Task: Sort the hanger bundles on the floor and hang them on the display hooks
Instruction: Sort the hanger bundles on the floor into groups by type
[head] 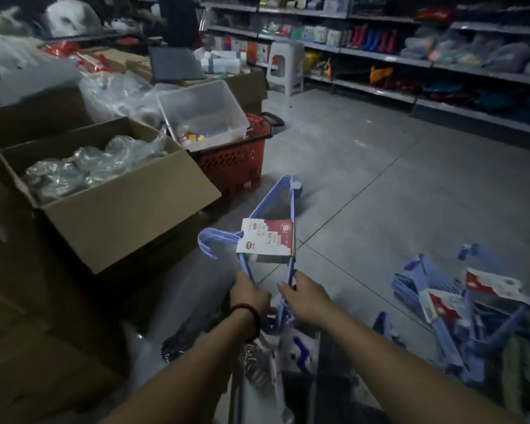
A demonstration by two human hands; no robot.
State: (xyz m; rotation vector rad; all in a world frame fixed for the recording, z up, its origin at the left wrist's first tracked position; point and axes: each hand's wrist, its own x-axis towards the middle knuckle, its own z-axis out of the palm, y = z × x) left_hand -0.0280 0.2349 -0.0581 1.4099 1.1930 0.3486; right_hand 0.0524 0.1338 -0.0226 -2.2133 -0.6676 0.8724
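Our left hand [250, 293] and right hand [306, 296] are gripping one light-blue plastic hanger bundle [292, 206]; the blue floor pile [441, 304] is seemingly awaiting hanging.

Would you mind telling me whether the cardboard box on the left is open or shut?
Open: the cardboard box has its flap folded outward, and crinkled clear plastic shows inside.

A red-and-white card label [266, 240] on the blue hanger bundle [283, 206], just beyond the left hand [250, 293] and right hand [303, 296] that grip it, carries rows of print and a round red sticker [249, 246], all too blurred to read. Similar cards [441, 307] on bundles [419, 280] on the floor [380, 179] right of the hands, and packaging [315, 33] on the far shelves [380, 53], are equally illegible.
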